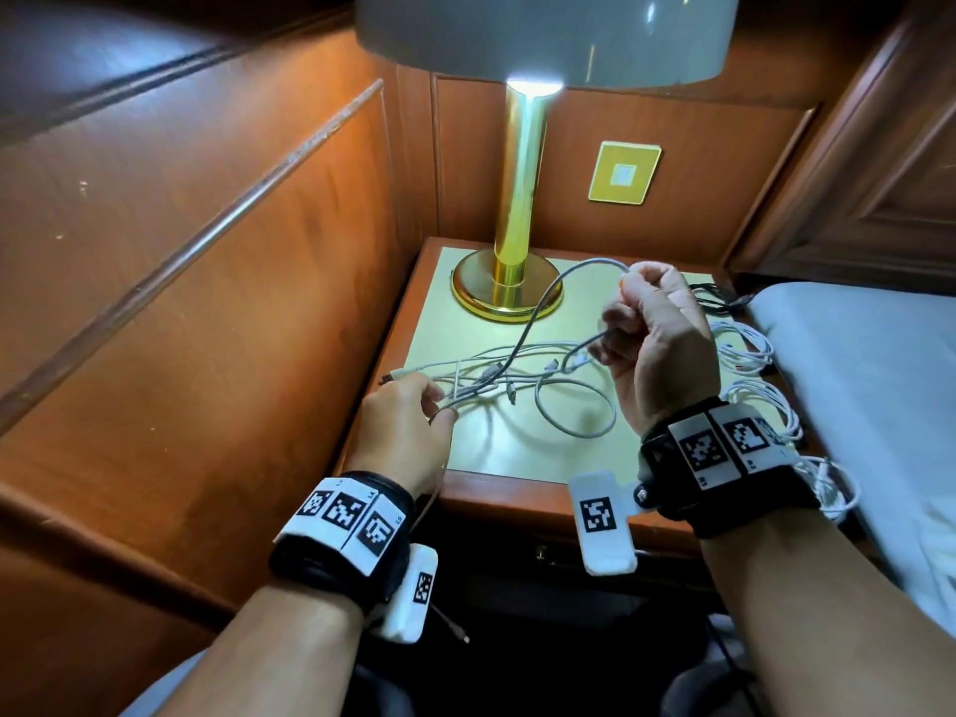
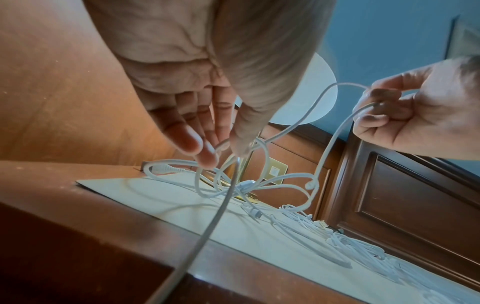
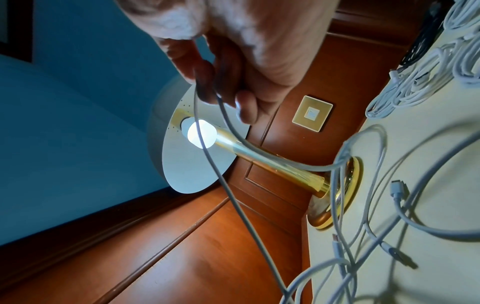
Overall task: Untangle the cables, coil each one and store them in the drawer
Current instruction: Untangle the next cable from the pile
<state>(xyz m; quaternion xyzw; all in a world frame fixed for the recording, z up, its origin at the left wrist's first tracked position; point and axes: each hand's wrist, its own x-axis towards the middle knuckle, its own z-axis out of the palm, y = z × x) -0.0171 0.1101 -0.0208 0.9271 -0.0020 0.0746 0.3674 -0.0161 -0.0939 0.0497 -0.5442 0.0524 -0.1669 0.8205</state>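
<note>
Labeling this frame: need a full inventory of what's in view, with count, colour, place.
tangled cables: several, count unclear, pale grey, middle of nightstand top
white cable pile: count unclear, white, right edge of nightstand, partly behind right wrist
dark cable: at least one, black, back right of nightstand
lamp: one, brass stem and base, pale shade, lit, back of nightstand
nightstand: one, wood with pale top, in wood-panelled corner
wall plate: one, gold, panel behind lamp
bed: one, white, right
left hand: pinches tangle strands
right hand: raised, grips one grey cable
</note>
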